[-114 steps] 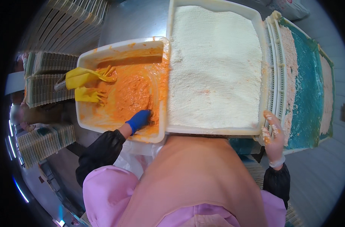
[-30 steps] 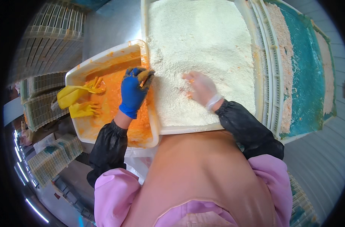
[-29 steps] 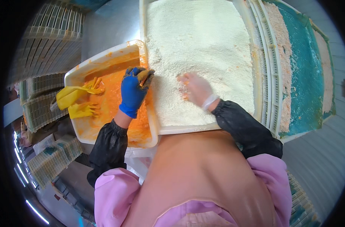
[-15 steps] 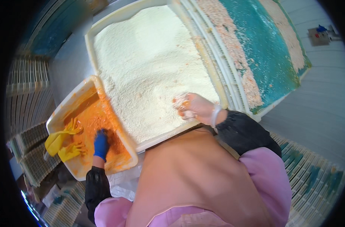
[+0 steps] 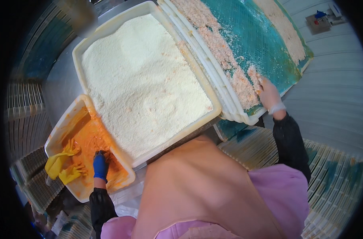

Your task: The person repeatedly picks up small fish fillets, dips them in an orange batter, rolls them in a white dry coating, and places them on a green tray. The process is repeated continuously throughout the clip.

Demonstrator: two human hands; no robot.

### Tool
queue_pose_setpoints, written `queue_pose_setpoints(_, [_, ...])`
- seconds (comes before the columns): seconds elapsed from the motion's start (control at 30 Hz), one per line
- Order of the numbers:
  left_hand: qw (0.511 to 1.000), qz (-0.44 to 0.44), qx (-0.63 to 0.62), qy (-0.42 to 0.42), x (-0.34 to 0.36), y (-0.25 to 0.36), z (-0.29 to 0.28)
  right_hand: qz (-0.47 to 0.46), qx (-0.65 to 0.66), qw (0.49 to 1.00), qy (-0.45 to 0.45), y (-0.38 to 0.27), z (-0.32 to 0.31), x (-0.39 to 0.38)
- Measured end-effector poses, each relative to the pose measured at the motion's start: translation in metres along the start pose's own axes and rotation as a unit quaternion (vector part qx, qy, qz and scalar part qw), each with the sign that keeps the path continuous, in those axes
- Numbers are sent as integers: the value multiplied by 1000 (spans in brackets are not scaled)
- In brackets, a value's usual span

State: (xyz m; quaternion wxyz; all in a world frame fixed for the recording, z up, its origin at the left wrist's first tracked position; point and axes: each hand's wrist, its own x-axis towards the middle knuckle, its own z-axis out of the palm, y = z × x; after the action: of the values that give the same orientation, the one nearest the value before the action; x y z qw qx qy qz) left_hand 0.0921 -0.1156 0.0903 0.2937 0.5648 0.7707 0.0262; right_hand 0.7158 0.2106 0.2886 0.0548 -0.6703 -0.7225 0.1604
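Observation:
My left hand [image 5: 100,166], in a blue glove, reaches into a white bin [image 5: 130,175] of wet orange mixture [image 5: 91,137]. Its fingers look curled in at the mixture, and what they hold is hidden. Over at the right, my right hand [image 5: 269,95] wears a thin pale glove. Its fingers are closed on a crumb-coated piece [image 5: 254,77] at the near end of a green mesh tray [image 5: 255,38]. Similar pinkish, crumbed pieces [image 5: 225,51] lie along that tray in a band. Between my hands stands a large white tub [image 5: 213,109] of pale crumbs [image 5: 129,75].
Yellow gloves [image 5: 64,163] hang over the orange bin's left side. White tray rims [image 5: 205,51] stand between the crumb tub and the green mesh. Stacked slatted trays [image 5: 332,187] lie low on the right, with more stacks [image 5: 26,107] at the left.
My right hand has moved from the crumb tub to the green mesh tray on the right. My left hand has stayed in the orange bin. The whole view has shifted.

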Motion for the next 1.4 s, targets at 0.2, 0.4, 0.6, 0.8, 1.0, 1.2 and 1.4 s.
queue_pose_setpoints(0.2, [996, 48, 73, 10, -2, 51, -36, -17, 123, 992, -19, 20, 10, 2])
queue_pose_setpoints(0.4, [992, 82, 77, 62, 5, 71, -48, -107, 236, 958, -120, 9, 12, 10])
queue_pose_setpoints(0.6, [993, 60, 89, 55, -2, 60, -41, -76, 402, 900, -150, 30, 10, 5])
queue_pose_setpoints(0.8, [994, 60, 74, 55, -2, 64, -38, 15, 294, 955, 21, 14, 31, 29])
queue_pose_setpoints(1.0, [991, 73, 75, 81, 5, 69, -44, 37, 277, 958, 66, 21, 42, 49])
queue_pose_setpoints(1.2, [991, 58, 89, 76, -1, 66, -39, -28, 204, 976, 69, 29, 27, 13])
queue_pose_setpoints(1.4, [998, 20, 30, 57, 1, 51, -29, 16, 181, 983, 8, 36, 14, -4])
